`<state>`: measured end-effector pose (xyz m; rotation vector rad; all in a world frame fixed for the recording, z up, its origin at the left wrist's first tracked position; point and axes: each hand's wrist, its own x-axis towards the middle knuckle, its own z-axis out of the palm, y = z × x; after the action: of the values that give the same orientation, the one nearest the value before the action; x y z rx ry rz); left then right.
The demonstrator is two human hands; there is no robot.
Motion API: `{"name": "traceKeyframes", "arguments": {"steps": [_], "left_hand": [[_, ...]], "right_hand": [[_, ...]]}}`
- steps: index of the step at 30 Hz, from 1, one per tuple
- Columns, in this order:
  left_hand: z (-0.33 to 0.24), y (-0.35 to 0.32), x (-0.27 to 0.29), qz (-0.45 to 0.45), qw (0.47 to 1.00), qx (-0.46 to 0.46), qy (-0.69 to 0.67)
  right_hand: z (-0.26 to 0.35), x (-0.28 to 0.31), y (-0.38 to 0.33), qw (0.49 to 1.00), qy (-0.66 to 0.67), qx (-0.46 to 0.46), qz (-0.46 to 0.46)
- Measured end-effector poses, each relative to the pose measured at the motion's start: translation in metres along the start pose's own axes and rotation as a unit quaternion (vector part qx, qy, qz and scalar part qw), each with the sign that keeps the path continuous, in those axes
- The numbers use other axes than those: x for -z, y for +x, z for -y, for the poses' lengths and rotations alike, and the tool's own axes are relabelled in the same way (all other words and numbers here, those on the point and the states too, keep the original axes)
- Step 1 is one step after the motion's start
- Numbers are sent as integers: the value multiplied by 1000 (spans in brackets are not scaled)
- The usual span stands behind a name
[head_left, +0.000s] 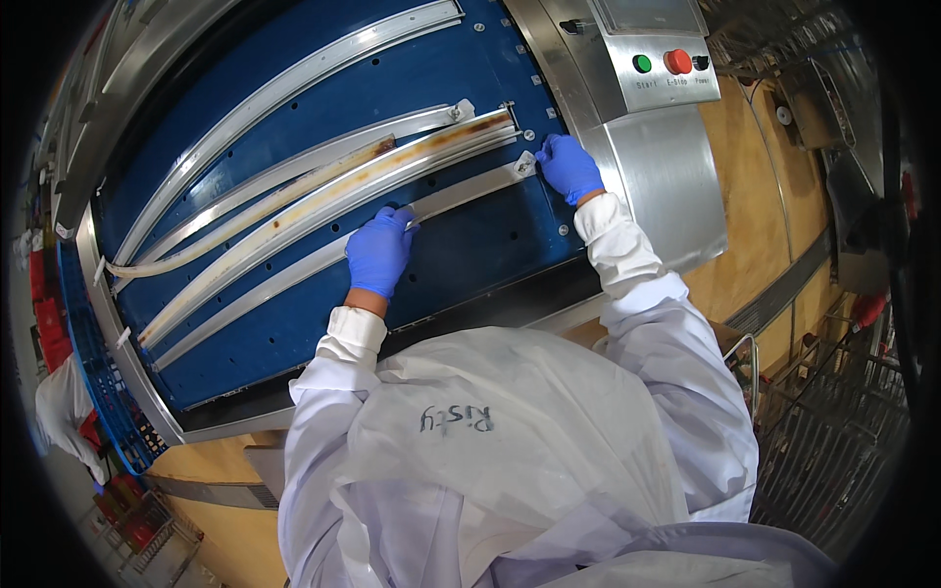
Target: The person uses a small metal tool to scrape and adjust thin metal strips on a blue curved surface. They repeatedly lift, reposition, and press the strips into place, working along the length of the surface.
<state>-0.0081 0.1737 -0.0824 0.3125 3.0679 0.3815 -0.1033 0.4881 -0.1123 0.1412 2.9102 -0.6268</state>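
Far left, blue crate (124, 410) just outside the metal frame (131, 377) of a blue bed (480, 260); a white cloth (65, 410) hangs beyond the crate. On the bed, several long strips lie roughly side by side, their left ends fanned toward the lower left, the lens bowing them. Farthest from the wearer: a pale rail (284, 93). Nearer in, a slim strip (333, 151) with an end fitting, then a narrow brown-stained strip (265, 206), then a wider stained rail (392, 172). Closest to the wearer lies the near strip (470, 192), long and flat, its long axis running from lower left up to upper right across the bed. Left hand (380, 253), blue-gloved, sits over this strip right of its middle, fingers and thumb apparently clamped on it from both edges; more length lies to the hand's left than to its right. Right hand (569, 167), also gloved, is just beyond the strip's right end, by the end bracket (525, 165), fingers curled; whether they touch the bracket or hold anything, cannot tell. From the right hand the strip stretches away left and downward, so the right hand is nearer the bracket, the left nearer the middle. Farther right, steel control box (659, 73) with green button (641, 64) and red button (677, 61), well apart from the left hand.
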Motion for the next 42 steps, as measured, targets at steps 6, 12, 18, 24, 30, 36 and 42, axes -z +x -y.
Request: {"name": "traceKeyframes", "arguments": {"steps": [6, 12, 18, 24, 30, 36, 42], "left_hand": [[1, 3, -2, -3, 1000, 13, -2], [0, 3, -3, -12, 999, 20, -28], [1, 2, -4, -12, 999, 29, -38], [1, 1, -4, -9, 998, 39, -49], [1, 1, -3, 0, 998, 42, -50], [2, 0, -5, -3, 998, 45, -55], [3, 0, -8, -8, 997, 39, -67]], "right_hand": [[-12, 7, -24, 957, 154, 244, -4], [-19, 1, -24, 961, 164, 220, -18], [3, 15, -37, 964, 135, 224, -47], [1, 18, -39, 963, 110, 207, -131], [3, 19, -35, 962, -69, 166, -208], [15, 27, -38, 956, 35, 240, -163], [8, 14, -25, 955, 2, 280, -102]]}}
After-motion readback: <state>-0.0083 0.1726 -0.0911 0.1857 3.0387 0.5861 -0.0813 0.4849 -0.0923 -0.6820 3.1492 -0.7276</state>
